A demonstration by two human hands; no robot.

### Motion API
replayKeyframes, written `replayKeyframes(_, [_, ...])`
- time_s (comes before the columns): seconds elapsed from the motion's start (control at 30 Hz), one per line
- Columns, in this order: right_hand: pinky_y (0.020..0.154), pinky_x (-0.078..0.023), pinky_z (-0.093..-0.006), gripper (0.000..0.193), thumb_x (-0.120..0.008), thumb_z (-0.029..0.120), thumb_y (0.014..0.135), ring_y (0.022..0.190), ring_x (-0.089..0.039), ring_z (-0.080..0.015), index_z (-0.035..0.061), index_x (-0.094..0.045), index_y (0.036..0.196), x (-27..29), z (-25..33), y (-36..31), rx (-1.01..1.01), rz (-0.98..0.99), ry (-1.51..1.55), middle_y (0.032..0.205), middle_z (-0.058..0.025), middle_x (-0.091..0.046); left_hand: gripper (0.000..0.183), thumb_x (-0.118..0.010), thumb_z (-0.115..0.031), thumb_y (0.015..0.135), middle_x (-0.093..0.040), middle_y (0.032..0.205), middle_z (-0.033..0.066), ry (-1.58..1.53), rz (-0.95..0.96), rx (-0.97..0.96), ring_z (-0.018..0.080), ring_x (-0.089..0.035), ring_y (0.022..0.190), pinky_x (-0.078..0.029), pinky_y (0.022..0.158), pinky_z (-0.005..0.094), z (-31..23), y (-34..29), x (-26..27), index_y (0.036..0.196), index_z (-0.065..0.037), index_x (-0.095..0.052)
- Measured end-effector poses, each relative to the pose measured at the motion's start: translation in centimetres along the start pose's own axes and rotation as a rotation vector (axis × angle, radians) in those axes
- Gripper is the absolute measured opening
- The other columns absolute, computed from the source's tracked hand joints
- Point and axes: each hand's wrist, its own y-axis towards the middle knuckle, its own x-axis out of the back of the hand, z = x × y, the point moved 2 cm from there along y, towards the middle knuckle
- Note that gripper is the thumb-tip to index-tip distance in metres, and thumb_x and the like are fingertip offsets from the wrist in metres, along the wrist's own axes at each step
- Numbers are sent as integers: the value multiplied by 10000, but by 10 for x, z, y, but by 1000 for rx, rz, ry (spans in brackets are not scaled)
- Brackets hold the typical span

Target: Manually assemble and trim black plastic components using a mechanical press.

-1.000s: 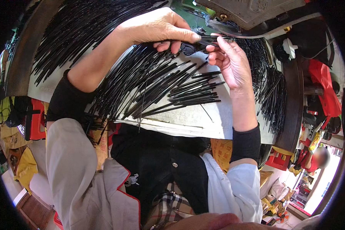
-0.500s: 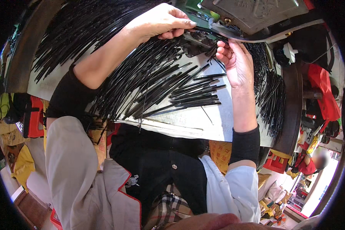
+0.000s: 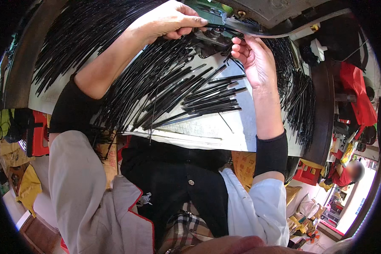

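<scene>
A pale desk (image 3: 241,131) fills the middle of the frame, strewn with heaps of thin black strips (image 3: 178,97). In the upper centre sits a dark machine (image 3: 211,40). The left hand (image 3: 169,19) pinches one black strip (image 3: 218,27) there, fingers pressed together. Just right, the right hand (image 3: 254,59) curls loosely around the same strip.

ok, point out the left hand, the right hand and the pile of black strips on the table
left hand (image 3: 171,19), head view, on the back of the hand
right hand (image 3: 254,63), head view, on the palm
black strips (image 3: 190,99), head view, middle of the fanned pile
</scene>
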Motion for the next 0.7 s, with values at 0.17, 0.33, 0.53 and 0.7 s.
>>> replayKeyframes(0.17, [605,-563,-299,202,-574,145,859,647,-636,-197,-26,-560,965,4,-2,1,-100,44,71,824,-169,-636,324,-615,-327,833,-406,458,-52,57,6,-3,6,-320,349,-216,329,162,-5,0,3,878,-10,-661])
replayKeyframes(0.33, [628,-567,-323,183,-564,102,852,702,-638,-213,-21,-561,989,12,-2,5,-57,112,137,855,-186,-632,266,-613,-260,843,-462,531,-20,-211,110,82,58,-370,431,-260,382,212,-19,-5,6,750,-11,-623])
replayKeyframes(0.53, [741,-511,-299,180,-602,92,831,856,-620,-209,-14,-572,973,10,8,1,190,-69,-160,938,-136,-623,288,-615,-266,827,-449,535,-35,-110,211,22,42,-357,447,-253,389,205,-34,-14,12,835,20,-651])
replayKeyframes(0.7, [747,-467,-251,237,-689,102,756,807,-587,-134,32,-635,977,-37,14,-30,280,193,-894,886,-62,-627,344,-606,-328,837,-415,462,-52,140,296,9,16,-349,363,-238,330,175,-18,-18,-2,891,8,-659])
